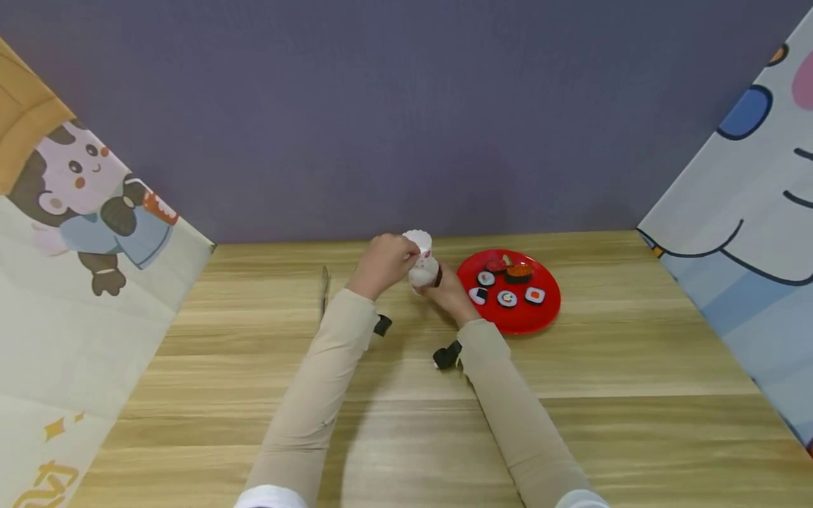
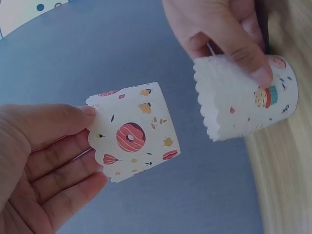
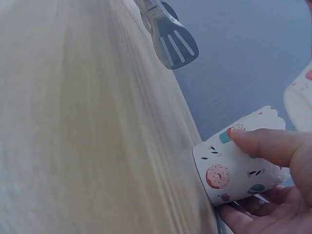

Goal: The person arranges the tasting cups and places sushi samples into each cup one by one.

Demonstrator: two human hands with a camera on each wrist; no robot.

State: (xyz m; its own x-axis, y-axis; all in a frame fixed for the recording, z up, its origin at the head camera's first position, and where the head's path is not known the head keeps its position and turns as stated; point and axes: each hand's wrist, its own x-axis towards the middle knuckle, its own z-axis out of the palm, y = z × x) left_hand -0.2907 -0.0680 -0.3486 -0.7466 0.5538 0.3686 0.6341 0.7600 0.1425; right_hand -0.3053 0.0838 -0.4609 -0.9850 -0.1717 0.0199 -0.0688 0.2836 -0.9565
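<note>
My left hand pinches a white paper baking cup by its scalloped rim, thumb on one side and fingers on the other. Doughnut and flower prints cover that cup. Below it, a second paper baking cup stands on the table in the grip of my right hand. Its scalloped mouth faces up, and its inside is mostly hidden. In the left wrist view the held cup's base is apart from the mouth of the other cup.
A red plate with several sushi pieces, including an orange roe-topped one, lies just right of my right hand. Metal tongs with slotted ends lie on the wooden table to the left. A grey-blue panel rises behind.
</note>
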